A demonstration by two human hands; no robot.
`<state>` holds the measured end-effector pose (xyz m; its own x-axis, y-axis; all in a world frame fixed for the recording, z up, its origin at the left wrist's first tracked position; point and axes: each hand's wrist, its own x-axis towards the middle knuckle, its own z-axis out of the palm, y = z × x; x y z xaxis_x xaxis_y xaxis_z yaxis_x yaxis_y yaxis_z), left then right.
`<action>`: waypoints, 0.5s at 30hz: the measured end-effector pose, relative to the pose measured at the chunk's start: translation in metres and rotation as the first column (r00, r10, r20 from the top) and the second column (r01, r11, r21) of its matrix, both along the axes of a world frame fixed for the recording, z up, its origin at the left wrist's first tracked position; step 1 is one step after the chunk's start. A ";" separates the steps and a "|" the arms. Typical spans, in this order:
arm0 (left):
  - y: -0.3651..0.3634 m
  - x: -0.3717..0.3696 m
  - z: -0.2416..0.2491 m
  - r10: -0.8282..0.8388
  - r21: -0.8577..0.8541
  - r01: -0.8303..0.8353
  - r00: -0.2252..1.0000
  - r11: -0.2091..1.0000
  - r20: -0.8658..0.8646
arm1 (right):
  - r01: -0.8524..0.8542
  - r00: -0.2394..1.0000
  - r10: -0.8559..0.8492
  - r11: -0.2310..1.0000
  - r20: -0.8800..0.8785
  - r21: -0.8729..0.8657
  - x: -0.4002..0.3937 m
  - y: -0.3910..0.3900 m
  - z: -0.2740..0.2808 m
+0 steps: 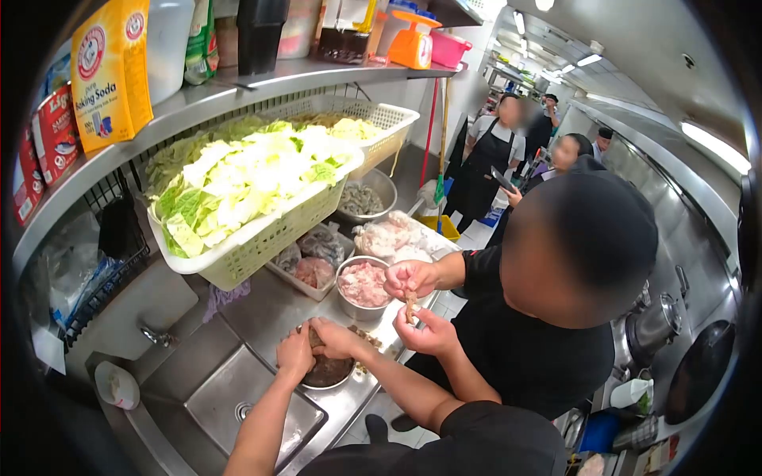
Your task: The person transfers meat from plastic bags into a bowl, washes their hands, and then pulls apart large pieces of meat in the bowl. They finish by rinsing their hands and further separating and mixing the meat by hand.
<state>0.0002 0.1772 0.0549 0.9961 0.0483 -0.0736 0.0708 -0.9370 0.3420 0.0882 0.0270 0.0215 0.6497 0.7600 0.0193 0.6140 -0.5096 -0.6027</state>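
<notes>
Both of my hands are down at a metal bowl (327, 374) of dark brown contents, on the steel counter beside the sink. My left hand (295, 351) rests at the bowl's left side, its fingertips hidden in or behind the dark contents. My right hand (332, 337) reaches in from the right, fingers bent down into the bowl; what they hold, if anything, is hidden. Small brown pieces lie on the counter just right of the bowl. Behind it stands a round metal container of pink raw meat (363, 284).
A co-worker in black (548, 341) stands close on the right, pinching a small brown piece in both hands. Left are a steel sink (238, 397) and faucet (159, 337). Baskets of cabbage (238, 190) stand behind, under a shelf (190, 99). Other people stand farther back.
</notes>
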 end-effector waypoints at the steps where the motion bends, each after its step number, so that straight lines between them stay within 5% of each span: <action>1: -0.001 0.001 -0.006 0.015 0.026 -0.016 0.999 1.000 0.042 | -0.028 1.000 0.028 0.999 0.003 -0.022 -0.004 -0.002 0.007; 15: -0.008 0.007 -0.041 -0.109 0.322 0.008 0.949 0.947 0.296 | 0.204 0.956 -0.244 0.952 0.161 0.229 -0.057 -0.014 0.001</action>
